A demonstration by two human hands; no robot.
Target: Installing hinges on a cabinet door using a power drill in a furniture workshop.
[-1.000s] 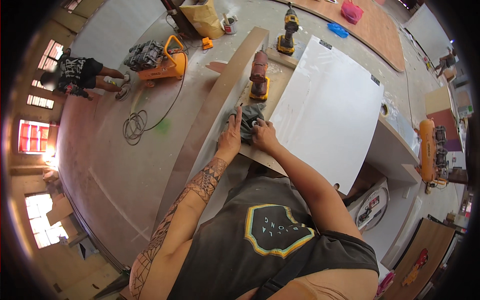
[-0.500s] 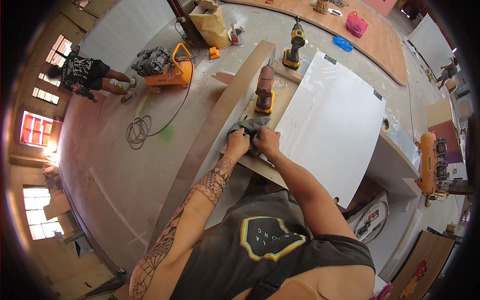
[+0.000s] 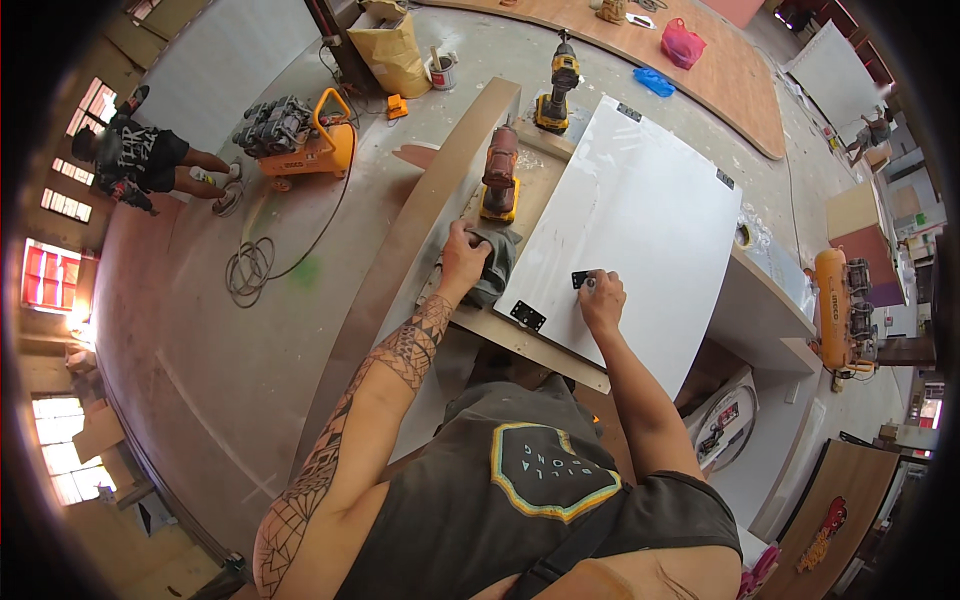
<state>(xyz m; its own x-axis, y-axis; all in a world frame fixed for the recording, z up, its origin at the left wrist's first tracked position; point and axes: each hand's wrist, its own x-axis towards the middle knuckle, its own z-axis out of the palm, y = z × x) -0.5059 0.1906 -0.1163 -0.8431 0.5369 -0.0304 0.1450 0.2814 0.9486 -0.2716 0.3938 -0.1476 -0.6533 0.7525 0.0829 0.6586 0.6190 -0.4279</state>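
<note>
My left hand (image 3: 464,258) is closed on the upper left edge of a crumpled dark grey cloth bag or pouch (image 3: 492,270), which rests beside a white panel (image 3: 640,220). My right hand (image 3: 603,298) is over the panel, its fingers pinched on a small black plate (image 3: 579,280); the gripped end is partly hidden. Another black plate with holes (image 3: 527,316) lies at the panel's near left corner. Two more black plates sit along its far edge, one at the far left corner (image 3: 629,112) and one at the far right (image 3: 725,179).
Beyond the bag stand a reddish-brown drill (image 3: 501,170) and a yellow-black drill (image 3: 558,85). A long raised board (image 3: 430,190) borders the left side. An orange air compressor (image 3: 310,145) and coiled hose (image 3: 250,272) are on the floor. Another person (image 3: 150,150) stands far left.
My right hand has left the grey bag and moved right over the white panel with a black plate. Another black plate now shows at the near left corner. My left hand stays at the bag.
</note>
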